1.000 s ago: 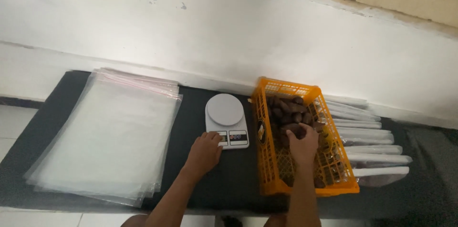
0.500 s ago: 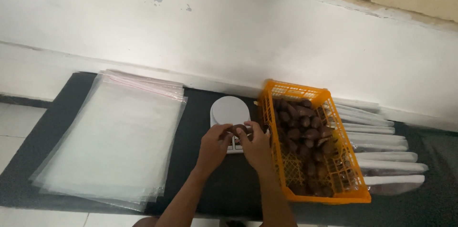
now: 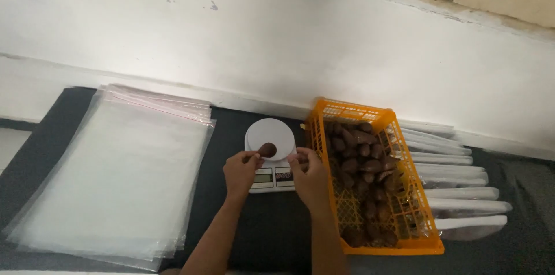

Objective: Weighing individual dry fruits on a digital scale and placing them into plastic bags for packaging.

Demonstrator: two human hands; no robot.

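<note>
Neither hand clamps anything that can be seen clearly: the left hand hangs over the near left corner of the white kitchen scale with its fingers loosely curled and its fingertips just beside the brown fruit, while the right hand sits at the scale's near right corner with fingers bent inward, and whether it pinches something small there cannot be told. That 1 brown fruit lies on the round white weighing plate, toward its near edge, apart from the right hand. The scale stands on a black mat that covers the work surface. Just right of the scale, touching or nearly touching it, is an orange plastic crate holding a heap of the same dark brown fruit. Beyond the crate's right side lies a row of filled, sealed bags, laid edge on. Well to the left of the scale rests a stack of clear zip bags, flat and overlapping.
</note>
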